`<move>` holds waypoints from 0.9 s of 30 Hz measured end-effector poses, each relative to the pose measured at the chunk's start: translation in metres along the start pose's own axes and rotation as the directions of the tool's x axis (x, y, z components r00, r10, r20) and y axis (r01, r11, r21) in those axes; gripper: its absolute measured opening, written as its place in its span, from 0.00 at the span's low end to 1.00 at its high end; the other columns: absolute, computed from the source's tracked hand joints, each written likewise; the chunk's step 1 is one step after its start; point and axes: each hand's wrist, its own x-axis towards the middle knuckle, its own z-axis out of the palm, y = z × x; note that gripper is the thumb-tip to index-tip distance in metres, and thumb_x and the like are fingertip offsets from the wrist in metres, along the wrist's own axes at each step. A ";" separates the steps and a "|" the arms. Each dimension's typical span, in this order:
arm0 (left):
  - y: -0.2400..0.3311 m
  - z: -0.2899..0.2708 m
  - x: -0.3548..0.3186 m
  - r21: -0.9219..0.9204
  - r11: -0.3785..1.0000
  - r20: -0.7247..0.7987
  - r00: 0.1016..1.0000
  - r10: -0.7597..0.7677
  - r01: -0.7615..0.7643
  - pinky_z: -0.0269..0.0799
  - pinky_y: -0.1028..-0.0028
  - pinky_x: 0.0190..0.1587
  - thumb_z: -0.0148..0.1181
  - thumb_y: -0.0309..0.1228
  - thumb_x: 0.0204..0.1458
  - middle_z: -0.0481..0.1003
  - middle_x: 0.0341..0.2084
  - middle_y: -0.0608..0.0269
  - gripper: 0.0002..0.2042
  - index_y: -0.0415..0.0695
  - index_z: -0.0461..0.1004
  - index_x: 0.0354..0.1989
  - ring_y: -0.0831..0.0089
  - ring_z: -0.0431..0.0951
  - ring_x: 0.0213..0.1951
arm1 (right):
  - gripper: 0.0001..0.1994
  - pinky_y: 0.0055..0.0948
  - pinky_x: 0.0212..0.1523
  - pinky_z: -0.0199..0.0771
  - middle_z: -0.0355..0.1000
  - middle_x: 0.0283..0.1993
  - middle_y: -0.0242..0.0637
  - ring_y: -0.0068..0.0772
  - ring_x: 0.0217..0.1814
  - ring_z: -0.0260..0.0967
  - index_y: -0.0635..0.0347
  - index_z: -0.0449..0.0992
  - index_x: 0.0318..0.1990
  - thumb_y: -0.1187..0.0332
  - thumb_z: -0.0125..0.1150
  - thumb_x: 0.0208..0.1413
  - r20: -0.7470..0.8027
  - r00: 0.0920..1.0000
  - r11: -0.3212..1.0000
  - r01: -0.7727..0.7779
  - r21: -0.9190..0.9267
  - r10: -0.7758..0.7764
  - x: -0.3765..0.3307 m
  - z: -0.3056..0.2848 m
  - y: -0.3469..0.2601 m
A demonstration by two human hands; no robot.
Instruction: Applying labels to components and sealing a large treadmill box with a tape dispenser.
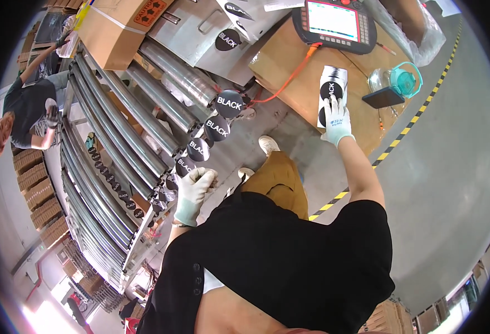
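My right hand (338, 121), in a white glove, reaches onto a white stack of label sheets (327, 83) with round black stickers. Its fingers stretch over a sticker, apart from one another. The stack lies on a brown cardboard surface (278, 58). By the roller conveyor's near rail, my gloved left hand (194, 192) is closed with the fingers curled in; whether anything is inside is hidden. Beside it, a row of round black stickers (217, 128) runs along the rail, their edges sticking out.
A handheld control panel (334, 25) with an orange cable (295, 72), a dark phone (382, 98) and a teal-lidded bottle (403, 82) sit on the cardboard. A large carton (108, 33) rests on the conveyor rollers (122, 111). Another person (30, 108) stands across the conveyor.
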 end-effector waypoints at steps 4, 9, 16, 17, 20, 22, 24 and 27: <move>0.008 0.009 0.006 0.028 0.999 0.068 0.997 0.021 -0.022 0.66 0.83 0.31 0.56 0.30 0.54 0.74 0.24 0.67 0.08 0.36 0.75 0.32 0.82 0.73 0.26 | 0.50 0.40 0.63 0.55 0.39 0.72 0.43 0.47 0.72 0.43 0.56 0.43 0.68 0.57 0.69 0.38 -0.032 0.994 0.985 0.100 -0.141 -0.106 0.013 0.023 0.017; 0.009 0.011 0.006 0.073 0.995 0.084 0.994 0.069 -0.075 0.64 0.81 0.31 0.56 0.36 0.53 0.75 0.25 0.67 0.11 0.40 0.76 0.31 0.79 0.74 0.27 | 0.42 0.38 0.63 0.57 0.41 0.71 0.45 0.49 0.70 0.46 0.57 0.48 0.67 0.66 0.63 0.43 -0.051 0.972 0.973 0.231 0.012 -0.230 0.012 0.016 0.029; 0.007 0.011 0.005 0.076 0.995 0.086 0.995 0.054 -0.061 0.66 0.83 0.32 0.56 0.31 0.54 0.75 0.24 0.67 0.09 0.36 0.75 0.33 0.82 0.73 0.27 | 0.43 0.40 0.65 0.57 0.38 0.72 0.42 0.48 0.72 0.41 0.55 0.49 0.67 0.70 0.65 0.42 0.109 0.960 0.961 0.242 0.133 -0.257 0.015 -0.006 0.039; 0.008 0.011 0.004 0.074 0.995 0.084 0.995 0.054 -0.061 0.66 0.83 0.32 0.56 0.31 0.54 0.75 0.24 0.67 0.09 0.36 0.75 0.33 0.82 0.73 0.27 | 0.42 0.39 0.65 0.56 0.37 0.72 0.40 0.45 0.73 0.41 0.54 0.50 0.66 0.70 0.64 0.42 0.135 0.957 0.958 0.236 0.161 -0.259 0.016 -0.008 0.040; 0.010 0.013 0.006 0.057 0.997 0.097 0.994 0.052 -0.058 0.66 0.83 0.32 0.56 0.31 0.54 0.75 0.25 0.66 0.08 0.37 0.75 0.33 0.83 0.73 0.27 | 0.28 0.39 0.59 0.64 0.56 0.65 0.43 0.43 0.65 0.56 0.53 0.63 0.59 0.67 0.59 0.47 -0.028 0.936 0.925 0.351 0.149 -0.351 0.025 0.009 0.055; 0.010 0.013 0.009 0.024 0.999 0.127 0.991 0.042 -0.046 0.67 0.82 0.32 0.56 0.32 0.54 0.76 0.26 0.66 0.09 0.37 0.75 0.34 0.81 0.74 0.28 | 0.20 0.40 0.53 0.68 0.63 0.57 0.44 0.44 0.57 0.63 0.54 0.68 0.53 0.66 0.56 0.50 0.023 0.967 0.949 0.243 0.199 -0.252 0.027 -0.005 0.055; 0.013 0.016 0.015 0.012 1.000 0.189 0.982 0.022 -0.025 0.68 0.82 0.33 0.56 0.34 0.54 0.76 0.27 0.65 0.11 0.37 0.75 0.35 0.80 0.75 0.29 | 0.10 0.44 0.38 0.73 0.74 0.36 0.44 0.48 0.35 0.73 0.53 0.74 0.40 0.63 0.47 0.55 -0.182 0.976 0.958 0.165 0.236 -0.123 0.024 -0.008 0.054; 0.022 0.024 0.034 -0.069 0.998 0.461 0.887 0.025 0.008 0.71 0.78 0.39 0.52 0.44 0.57 0.76 0.37 0.61 0.20 0.37 0.72 0.45 0.75 0.77 0.37 | 0.10 0.39 0.37 0.73 0.75 0.41 0.39 0.44 0.38 0.74 0.57 0.75 0.40 0.68 0.54 0.51 -0.541 0.841 0.945 0.187 0.268 -0.013 -0.009 -0.051 0.024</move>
